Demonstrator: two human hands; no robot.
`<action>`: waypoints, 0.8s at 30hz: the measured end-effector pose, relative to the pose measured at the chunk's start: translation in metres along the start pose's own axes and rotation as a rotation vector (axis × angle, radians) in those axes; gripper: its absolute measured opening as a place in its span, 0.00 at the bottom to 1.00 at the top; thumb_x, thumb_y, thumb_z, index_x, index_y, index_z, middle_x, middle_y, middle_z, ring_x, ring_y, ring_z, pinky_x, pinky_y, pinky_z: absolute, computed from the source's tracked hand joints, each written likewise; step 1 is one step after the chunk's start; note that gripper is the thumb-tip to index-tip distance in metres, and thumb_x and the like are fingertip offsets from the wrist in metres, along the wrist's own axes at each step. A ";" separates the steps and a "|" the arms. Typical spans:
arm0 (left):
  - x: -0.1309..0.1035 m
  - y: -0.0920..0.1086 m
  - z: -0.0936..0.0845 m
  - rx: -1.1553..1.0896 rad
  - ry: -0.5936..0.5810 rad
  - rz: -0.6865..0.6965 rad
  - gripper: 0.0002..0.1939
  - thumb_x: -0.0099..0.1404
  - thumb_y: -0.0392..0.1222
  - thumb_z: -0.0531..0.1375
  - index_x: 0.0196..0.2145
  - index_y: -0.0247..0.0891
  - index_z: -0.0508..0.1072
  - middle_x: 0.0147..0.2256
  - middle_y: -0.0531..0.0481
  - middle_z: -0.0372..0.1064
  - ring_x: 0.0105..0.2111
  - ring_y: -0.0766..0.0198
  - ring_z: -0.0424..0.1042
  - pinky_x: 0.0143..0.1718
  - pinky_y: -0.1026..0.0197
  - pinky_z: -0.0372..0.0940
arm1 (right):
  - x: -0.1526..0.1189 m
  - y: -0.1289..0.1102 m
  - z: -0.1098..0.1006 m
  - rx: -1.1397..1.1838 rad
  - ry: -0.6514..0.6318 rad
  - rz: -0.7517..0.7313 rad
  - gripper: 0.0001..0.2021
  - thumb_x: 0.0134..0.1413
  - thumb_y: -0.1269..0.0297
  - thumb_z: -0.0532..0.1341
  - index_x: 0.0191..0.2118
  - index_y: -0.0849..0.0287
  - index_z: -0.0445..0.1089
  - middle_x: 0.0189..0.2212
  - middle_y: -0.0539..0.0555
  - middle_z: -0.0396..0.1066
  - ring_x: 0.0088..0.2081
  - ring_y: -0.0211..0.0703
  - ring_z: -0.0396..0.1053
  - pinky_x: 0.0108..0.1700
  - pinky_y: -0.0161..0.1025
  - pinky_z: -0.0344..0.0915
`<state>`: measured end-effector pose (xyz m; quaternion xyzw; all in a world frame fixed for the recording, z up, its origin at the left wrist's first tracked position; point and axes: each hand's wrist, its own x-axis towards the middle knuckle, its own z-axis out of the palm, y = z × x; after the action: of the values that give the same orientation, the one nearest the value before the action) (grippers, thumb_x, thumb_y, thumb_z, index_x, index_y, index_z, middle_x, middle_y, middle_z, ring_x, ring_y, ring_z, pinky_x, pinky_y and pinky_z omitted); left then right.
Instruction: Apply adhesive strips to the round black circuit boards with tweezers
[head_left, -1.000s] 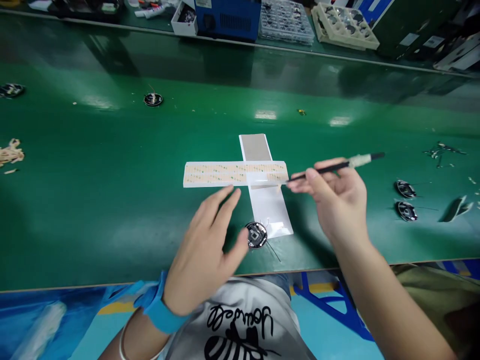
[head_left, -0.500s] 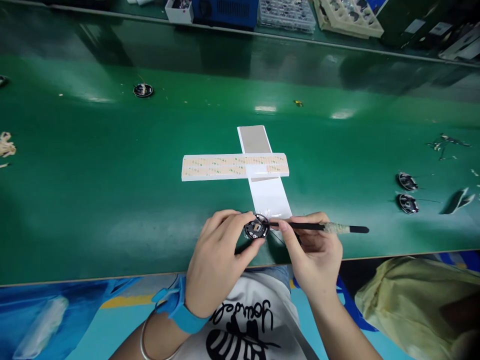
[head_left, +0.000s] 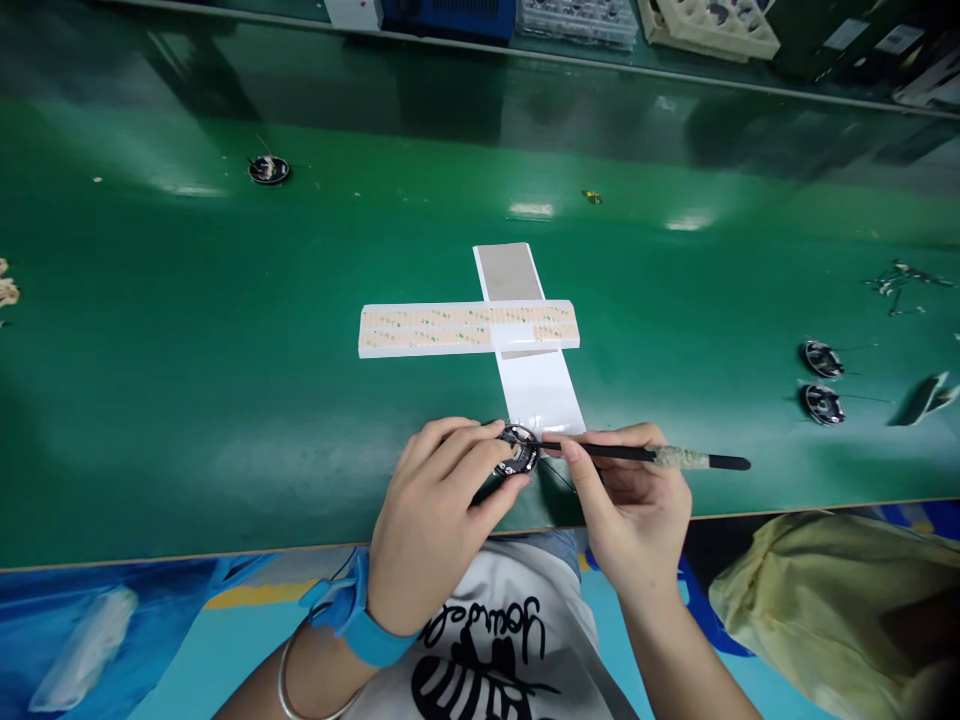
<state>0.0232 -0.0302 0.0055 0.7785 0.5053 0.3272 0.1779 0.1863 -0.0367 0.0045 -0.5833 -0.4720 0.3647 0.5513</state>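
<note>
Near the front edge of the green table, my left hand (head_left: pixel 442 510) grips a small round black electronic part (head_left: pixel 523 452) between thumb and fingers. My fingers cover its left side. Thin tweezers (head_left: pixel 619 452), black with a tape-wrapped section, are pinched in my right hand (head_left: pixel 637 500). Their tip meets the right side of the round part; the exact contact is too small to make out. A thin dark wire trails from the part below the tweezers. Just beyond my hands lies a white backing strip (head_left: pixel 541 390), crossed by a sheet of beige adhesive pieces (head_left: pixel 427 328).
Two similar round parts (head_left: pixel 823 405) with wires lie at right, near a curled strip (head_left: pixel 930 400) and dark scraps (head_left: pixel 904 280). Another round part (head_left: pixel 268 169) sits at far left. A shelf at the back holds a blue box (head_left: pixel 450 18) and trays (head_left: pixel 712 25).
The fingers of my left hand have shifted over more of the round part's face. The tweezers have moved slightly right at their rear end. The whole view has shifted a little.
</note>
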 end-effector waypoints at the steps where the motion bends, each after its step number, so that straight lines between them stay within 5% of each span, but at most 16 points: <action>1: 0.000 0.000 0.000 0.005 -0.003 0.004 0.05 0.65 0.38 0.64 0.39 0.39 0.71 0.45 0.49 0.75 0.47 0.54 0.68 0.47 0.46 0.69 | 0.000 0.000 0.000 0.007 -0.007 0.003 0.07 0.55 0.71 0.66 0.37 0.56 0.68 0.33 0.51 0.77 0.37 0.42 0.80 0.41 0.37 0.78; 15: -0.001 0.001 -0.002 0.095 -0.051 0.050 0.09 0.66 0.38 0.62 0.45 0.39 0.75 0.47 0.47 0.74 0.48 0.51 0.68 0.47 0.44 0.69 | -0.002 0.003 -0.001 -0.039 -0.005 -0.026 0.08 0.55 0.72 0.66 0.38 0.55 0.69 0.34 0.51 0.77 0.38 0.42 0.80 0.41 0.37 0.78; 24: -0.001 0.001 -0.001 0.024 -0.010 -0.059 0.12 0.64 0.39 0.65 0.44 0.40 0.68 0.44 0.47 0.74 0.47 0.54 0.69 0.45 0.49 0.69 | 0.000 0.000 -0.002 -0.022 -0.028 -0.008 0.07 0.55 0.70 0.66 0.37 0.56 0.68 0.32 0.51 0.78 0.36 0.44 0.80 0.40 0.39 0.79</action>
<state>0.0231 -0.0320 0.0062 0.7667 0.5312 0.3119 0.1808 0.1883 -0.0371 0.0052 -0.5824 -0.4859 0.3655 0.5396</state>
